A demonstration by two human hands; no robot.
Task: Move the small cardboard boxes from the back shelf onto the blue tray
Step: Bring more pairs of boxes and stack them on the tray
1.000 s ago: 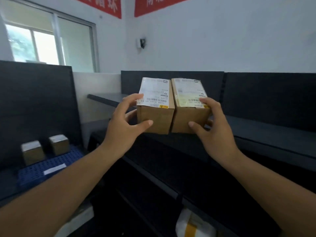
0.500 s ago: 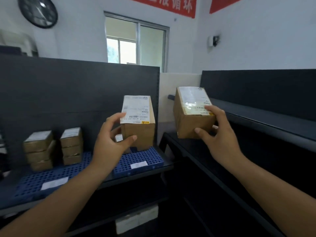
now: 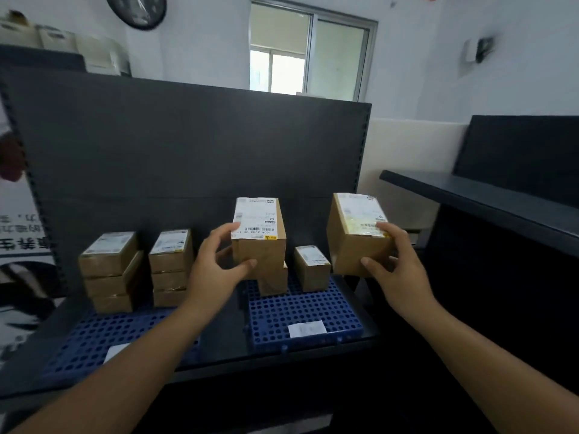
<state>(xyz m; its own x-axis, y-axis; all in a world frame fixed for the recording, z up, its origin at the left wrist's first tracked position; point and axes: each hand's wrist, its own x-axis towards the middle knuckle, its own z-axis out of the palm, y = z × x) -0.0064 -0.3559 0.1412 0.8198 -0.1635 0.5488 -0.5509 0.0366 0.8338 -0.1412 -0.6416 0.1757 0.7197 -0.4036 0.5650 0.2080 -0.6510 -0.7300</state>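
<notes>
Got one cardboard box (image 3: 260, 245) pinched in my left grip (image 3: 216, 272), hanging right over a lower box (image 3: 275, 285) that's sitting on the blue tray (image 3: 300, 311). Can't tell if they're touching. My right grip (image 3: 398, 272) is wrapped round a second box (image 3: 355, 239), out past the tray's right edge. My worry is that both are one-handed holds on smooth cardboard, so either could slip. Plonk the left one down crooked and it'll slide off or knock the little box (image 3: 311, 270) beside it.

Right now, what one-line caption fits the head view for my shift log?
Left hand grips the white-label box, right hand the yellow-label box, by the right blue tray bearing two small boxes.
</notes>
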